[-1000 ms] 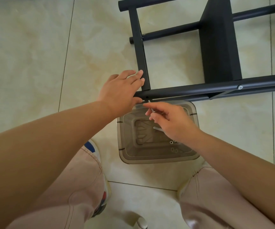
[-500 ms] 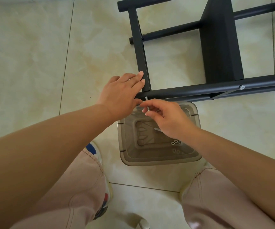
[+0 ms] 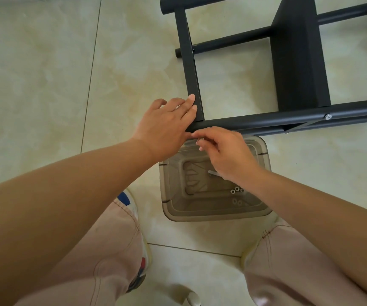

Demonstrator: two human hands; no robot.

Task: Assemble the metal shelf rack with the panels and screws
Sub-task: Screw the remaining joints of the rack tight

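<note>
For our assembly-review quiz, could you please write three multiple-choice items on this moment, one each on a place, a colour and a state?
1. Where does the clear plastic bin stand?
A. on the floor between the person's feet
B. on top of the rack
C. to the left of the left arm

2. What colour is the rack frame?
A. white
B. black
C. red

3. What is the left hand doing?
A. hanging idle
B. lifting the bin
C. resting with straight fingers on the frame's corner

Answers: 1 A, the bin sits on the tiles between the shoes. 2 B, every tube and panel is black. 3 C, its fingers lie flat on the upright bar, beside the right hand.
</note>
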